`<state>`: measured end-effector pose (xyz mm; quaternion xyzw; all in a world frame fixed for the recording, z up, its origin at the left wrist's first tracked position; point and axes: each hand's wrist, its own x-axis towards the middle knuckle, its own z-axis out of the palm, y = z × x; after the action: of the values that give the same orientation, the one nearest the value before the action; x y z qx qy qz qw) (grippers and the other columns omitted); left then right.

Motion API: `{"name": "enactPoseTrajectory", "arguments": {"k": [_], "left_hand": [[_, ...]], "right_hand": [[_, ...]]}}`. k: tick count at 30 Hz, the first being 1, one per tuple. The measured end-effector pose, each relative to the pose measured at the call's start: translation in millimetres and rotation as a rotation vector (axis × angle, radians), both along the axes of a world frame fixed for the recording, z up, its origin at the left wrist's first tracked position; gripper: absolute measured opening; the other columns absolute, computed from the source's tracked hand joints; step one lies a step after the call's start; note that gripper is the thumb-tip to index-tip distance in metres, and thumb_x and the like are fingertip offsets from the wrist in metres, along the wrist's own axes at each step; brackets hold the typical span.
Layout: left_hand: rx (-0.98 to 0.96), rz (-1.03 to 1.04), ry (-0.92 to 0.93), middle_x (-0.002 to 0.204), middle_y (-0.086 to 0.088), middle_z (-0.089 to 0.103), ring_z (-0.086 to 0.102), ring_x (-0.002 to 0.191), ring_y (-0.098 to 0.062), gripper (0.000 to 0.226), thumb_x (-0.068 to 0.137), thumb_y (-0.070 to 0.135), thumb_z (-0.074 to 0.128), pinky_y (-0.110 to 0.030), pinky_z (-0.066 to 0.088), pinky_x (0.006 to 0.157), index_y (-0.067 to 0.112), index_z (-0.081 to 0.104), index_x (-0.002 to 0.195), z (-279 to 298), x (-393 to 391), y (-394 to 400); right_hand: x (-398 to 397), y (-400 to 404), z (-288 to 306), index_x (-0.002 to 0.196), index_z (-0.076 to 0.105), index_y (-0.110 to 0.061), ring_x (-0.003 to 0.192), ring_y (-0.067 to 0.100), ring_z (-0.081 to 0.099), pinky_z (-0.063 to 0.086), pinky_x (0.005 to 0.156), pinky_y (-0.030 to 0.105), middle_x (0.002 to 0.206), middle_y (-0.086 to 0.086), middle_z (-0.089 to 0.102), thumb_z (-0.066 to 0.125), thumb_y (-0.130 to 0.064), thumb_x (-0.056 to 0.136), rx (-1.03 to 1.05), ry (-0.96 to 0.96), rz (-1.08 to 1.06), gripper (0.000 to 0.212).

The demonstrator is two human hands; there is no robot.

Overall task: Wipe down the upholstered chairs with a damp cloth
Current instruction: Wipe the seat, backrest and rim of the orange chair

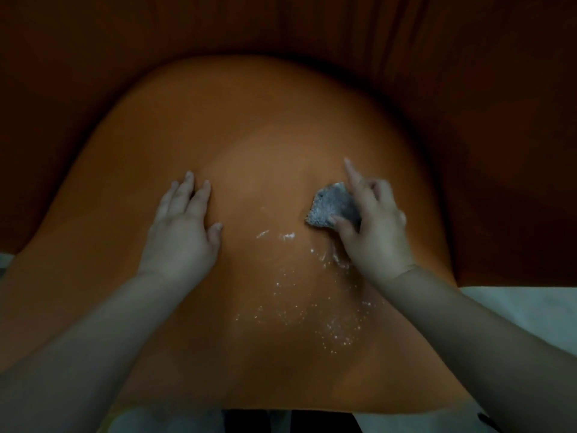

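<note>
Dim room, orange upholstery filling nearly all of your view: you're looking down on the chair seat (249, 126), a rounded orange cushion, w/ a darker orange surface behind and to both sides of it.

Your right hand (371, 226) grips the cloth (332, 206), a small grey wadded piece. Thumb curls onto its near edge, the other fingers fold over its right side, and the index finger sticks out straight, pointing away from you. Cloth sits pressed on the seat, right of centre, mostly poking out to the left of your hand.

Just below and toward you from the cloth: white residue (312, 295) on the upholstery, a few smeared streaks next to your right thumb, then a loose scatter of specks spreading down toward the seat's front. Can't tell if it's powder or foam.

Your left hand (182, 232) lies flat on the seat, left of centre, fingers straight and slightly spread, thumb out to the right, holding nothing. It's well apart from the cloth, w/ bare orange between the two hands.

Both forearms come in bare from the bottom corners. Pale floor (512, 304) shows at the lower right beside the seat, and a sliver at far left.
</note>
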<state>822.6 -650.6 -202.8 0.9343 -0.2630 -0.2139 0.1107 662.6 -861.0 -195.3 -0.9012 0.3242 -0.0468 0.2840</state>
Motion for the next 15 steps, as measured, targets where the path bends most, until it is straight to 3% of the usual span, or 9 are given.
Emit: {"name": "enactPoseTrajectory", "arguments": {"k": [2,6,10,12,15], "left_hand": [[0.000,0.005,-0.001,0.161,-0.001,0.003,0.000,0.147,-0.021,0.066,0.096,0.030,0.050,-0.034,0.005,0.119,0.021,0.017,0.153,-0.3,-0.7,-1.1],[-0.004,0.021,0.005,0.161,0.000,0.003,0.001,0.147,-0.021,0.066,0.096,0.030,0.050,-0.034,0.006,0.119,0.021,0.017,0.153,-1.5,-1.9,-3.3],[0.004,0.020,0.011,0.161,0.002,0.001,0.000,0.147,-0.020,0.066,0.096,0.031,0.050,-0.037,0.008,0.120,0.023,0.015,0.153,-2.5,-1.5,-1.4],[0.008,0.022,0.013,0.161,0.002,0.000,-0.001,0.147,-0.020,0.066,0.096,0.031,0.049,-0.037,0.008,0.120,0.023,0.015,0.153,-3.8,-0.9,-0.9],[0.009,0.018,0.003,0.161,0.001,0.002,0.000,0.147,-0.021,0.066,0.096,0.031,0.049,-0.038,0.009,0.120,0.022,0.016,0.153,-6.0,-1.9,-1.9]], "right_hand": [[1.8,-3.3,2.6,0.149,0.022,-0.034,0.117,0.016,0.042,0.031,0.099,0.041,0.124,-0.004,0.043,0.070,-0.047,0.081,-0.046,0.127,-0.109,0.085],[0.6,0.0,2.6,0.131,0.050,-0.027,0.117,0.018,0.049,0.032,0.090,0.038,0.124,-0.005,0.052,0.069,-0.063,0.074,-0.015,0.305,-0.137,0.071],[1.8,-0.6,9.8,0.114,0.055,-0.025,0.098,0.019,0.055,0.047,0.079,0.027,0.105,-0.006,0.046,0.075,-0.047,0.077,0.082,0.152,-0.119,0.047],[3.3,-7.8,17.2,0.104,0.048,-0.030,0.089,0.014,0.059,0.053,0.071,0.031,0.100,-0.009,0.053,0.075,-0.041,0.078,0.119,0.042,-0.169,0.039],[4.7,-28.3,29.2,0.110,0.049,-0.025,0.091,0.018,0.060,0.052,0.071,0.037,0.105,-0.003,0.058,0.075,-0.040,0.079,-0.123,-0.021,-0.180,0.044]]}}
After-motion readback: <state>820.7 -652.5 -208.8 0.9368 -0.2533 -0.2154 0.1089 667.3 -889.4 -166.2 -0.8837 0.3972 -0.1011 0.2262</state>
